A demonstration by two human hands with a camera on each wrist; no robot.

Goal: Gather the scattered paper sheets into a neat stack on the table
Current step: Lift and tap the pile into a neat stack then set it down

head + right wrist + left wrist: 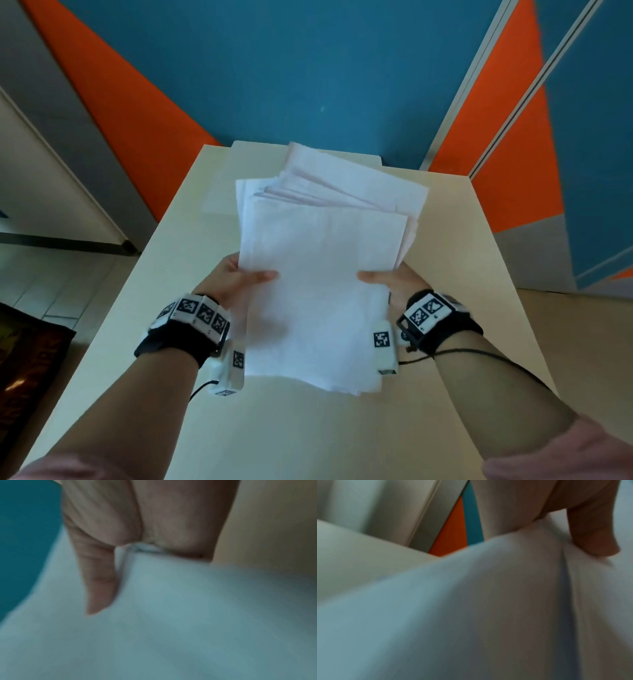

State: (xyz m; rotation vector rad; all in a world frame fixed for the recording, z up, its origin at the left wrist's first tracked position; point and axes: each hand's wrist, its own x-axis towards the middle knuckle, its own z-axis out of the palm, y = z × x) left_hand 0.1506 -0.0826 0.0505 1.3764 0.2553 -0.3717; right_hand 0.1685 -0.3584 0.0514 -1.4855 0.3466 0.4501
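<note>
A bundle of white paper sheets is lifted above the cream table; its far edges are fanned out and uneven. My left hand grips the bundle's left edge, thumb on top. My right hand grips the right edge the same way. One more sheet lies flat on the table under the bundle's far left. In the left wrist view the thumb presses on the paper. The right wrist view shows the thumb lying on the paper, whose edge sits in the crook of the hand.
The narrow table ends at a blue and orange wall at the back. Floor drops away on both sides: pale tiles at left, beige floor at right. A dark patterned object sits low on the left.
</note>
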